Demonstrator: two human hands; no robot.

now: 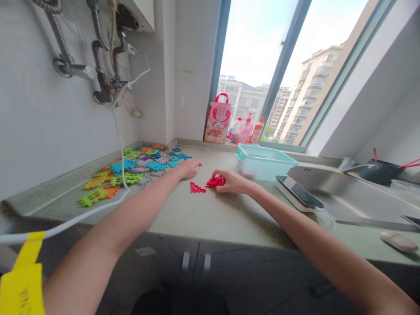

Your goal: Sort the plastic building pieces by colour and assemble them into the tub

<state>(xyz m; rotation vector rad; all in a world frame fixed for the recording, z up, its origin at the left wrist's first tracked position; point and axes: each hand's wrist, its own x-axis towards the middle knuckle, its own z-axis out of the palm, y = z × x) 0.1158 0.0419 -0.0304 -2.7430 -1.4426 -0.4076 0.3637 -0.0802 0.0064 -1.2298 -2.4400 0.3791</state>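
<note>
My right hand (230, 181) is closed around a small clump of red puzzle pieces (215, 180) with jagged edges, low over the worktop. Just left of it lies a loose red puzzle piece (197, 188), roughly triangular, touched by neither hand. My left hand (188, 168) rests palm down on the worktop behind that piece, its fingers stretched to the right and partly hidden by the back of the hand. Beside the left hand spreads a heap of flat, notched puzzle pieces (157, 165) in blue, grey, green, yellow, orange and purple.
A pale turquoise plastic tub (267, 164) stands behind my right hand. A phone (300, 192) lies on a white box by the steel sink (348, 197). A white cable (120, 131) hangs across the left side. Bottles (245, 131) and a pink bag (217, 122) line the sill.
</note>
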